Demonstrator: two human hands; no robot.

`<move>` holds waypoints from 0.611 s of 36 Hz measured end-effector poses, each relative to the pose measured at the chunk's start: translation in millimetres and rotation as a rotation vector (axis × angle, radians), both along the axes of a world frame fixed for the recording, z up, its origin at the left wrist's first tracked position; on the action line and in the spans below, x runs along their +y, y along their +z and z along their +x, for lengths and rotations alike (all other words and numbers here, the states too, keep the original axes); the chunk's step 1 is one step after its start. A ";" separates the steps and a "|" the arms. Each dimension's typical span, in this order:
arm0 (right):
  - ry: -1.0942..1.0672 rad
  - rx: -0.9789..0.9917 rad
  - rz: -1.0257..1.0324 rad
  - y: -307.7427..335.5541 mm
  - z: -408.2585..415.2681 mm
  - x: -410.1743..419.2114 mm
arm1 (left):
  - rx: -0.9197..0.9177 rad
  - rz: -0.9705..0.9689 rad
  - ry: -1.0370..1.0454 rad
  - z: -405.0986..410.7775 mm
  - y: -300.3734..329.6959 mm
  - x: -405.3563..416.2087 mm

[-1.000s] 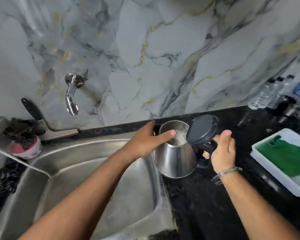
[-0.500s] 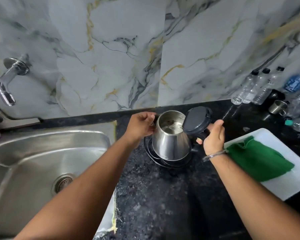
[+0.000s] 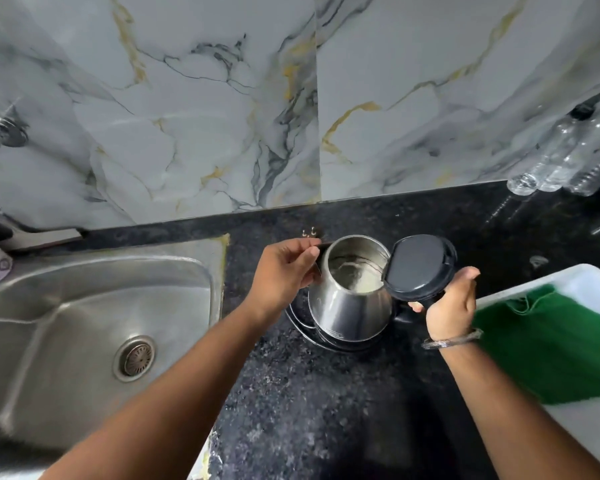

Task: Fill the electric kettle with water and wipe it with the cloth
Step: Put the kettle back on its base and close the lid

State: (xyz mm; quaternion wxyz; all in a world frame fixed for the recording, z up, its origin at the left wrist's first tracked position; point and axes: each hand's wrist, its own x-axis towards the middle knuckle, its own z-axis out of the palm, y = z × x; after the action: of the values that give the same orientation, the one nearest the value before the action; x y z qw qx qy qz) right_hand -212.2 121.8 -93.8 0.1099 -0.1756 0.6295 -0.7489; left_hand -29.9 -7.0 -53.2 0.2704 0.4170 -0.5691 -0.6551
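Observation:
The steel electric kettle (image 3: 349,306) stands on its round black base (image 3: 312,336) on the dark counter, right of the sink. Its dark lid (image 3: 418,268) is flipped up, and water shows inside. My left hand (image 3: 284,271) touches the kettle's left side near the spout, fingers curled. My right hand (image 3: 451,303) is wrapped around the black handle behind the lid. The green cloth (image 3: 555,344) lies in a white tray (image 3: 575,431) just right of my right wrist.
A steel sink (image 3: 66,334) with a drain fills the left. The wall tap (image 3: 0,133) is at the far left edge. Several clear plastic bottles (image 3: 565,157) lean against the marble wall at the back right. Dark granite counter (image 3: 319,410) lies in front of the kettle.
The kettle has gone from over the sink's edge rightward onto its base on the counter. Both hands stayed on it, and the view has swung right.

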 end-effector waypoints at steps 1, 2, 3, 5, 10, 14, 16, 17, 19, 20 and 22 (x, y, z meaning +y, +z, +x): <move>-0.005 -0.030 -0.018 -2.6 -1.4 2.1 | 0.011 -0.007 0.006 -2.6 -2.0 3.5; -0.016 -0.046 -0.014 -4.6 -2.4 4.2 | 0.022 -0.013 0.015 -5.3 -3.9 6.7; -0.021 -0.055 -0.006 -5.2 -2.6 6.0 | 0.027 -0.022 0.029 -7.5 -5.6 9.4; -0.019 -0.051 0.025 -7.5 -4.7 9.5 | 0.012 -0.042 0.063 -10.1 -9.2 13.5; 0.017 -0.120 0.008 -17.3 -11.7 17.7 | -0.018 -0.080 0.072 -10.1 -14.9 19.5; 0.126 0.077 0.064 -20.2 -8.3 11.3 | -0.007 -0.065 0.096 -4.4 -13.1 21.8; 0.214 0.082 0.103 -19.1 -12.7 8.1 | 0.011 -0.027 0.105 0.3 -13.3 24.0; 0.242 0.074 0.126 -19.5 -16.7 7.9 | 0.017 -0.011 0.108 2.2 -13.6 25.3; 0.282 0.090 0.155 -23.7 -25.0 7.6 | 0.015 0.010 0.114 4.0 -14.1 27.1; 0.304 0.112 0.152 -25.5 -26.4 6.3 | 0.011 0.017 0.113 4.4 -14.5 27.2; 0.325 0.148 0.157 -29.8 -28.8 4.8 | 0.010 0.021 0.104 4.9 -14.3 27.4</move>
State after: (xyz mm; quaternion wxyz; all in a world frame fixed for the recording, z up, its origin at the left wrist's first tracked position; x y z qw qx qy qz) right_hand -241.1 126.5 -123.6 0.1961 -0.3205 0.6556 -0.6550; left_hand -24.9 20.4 -67.4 0.3027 0.4454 -0.5385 -0.6481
